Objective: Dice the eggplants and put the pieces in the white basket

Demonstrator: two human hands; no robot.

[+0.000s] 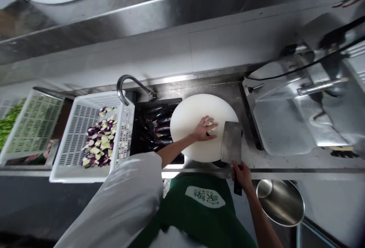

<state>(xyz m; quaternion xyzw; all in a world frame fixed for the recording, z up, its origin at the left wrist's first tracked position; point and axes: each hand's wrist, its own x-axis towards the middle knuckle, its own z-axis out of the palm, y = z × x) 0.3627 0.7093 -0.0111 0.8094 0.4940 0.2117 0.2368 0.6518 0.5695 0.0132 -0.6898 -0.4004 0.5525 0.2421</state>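
Note:
My left hand (204, 129) rests on the round white cutting board (194, 113), fingers spread over some pale cut pieces (211, 129) that look like eggplant and are partly hidden beneath it. At the board's right edge, my right hand (242, 174) is closed round the black handle of a cleaver (231, 141). Its broad blade lies flat-on to the view, over the board's rim and apart from my left hand. A dark thing, partly covered, shows under the board's front edge near the blade.
Whole dark eggplants (162, 120) fill a black tray left of the board. Beyond it, a white basket (74, 126) holds cut eggplant, under a curved faucet (122, 84). A metal machine (285, 122) stands at right, with a steel pot (281, 202) below the counter.

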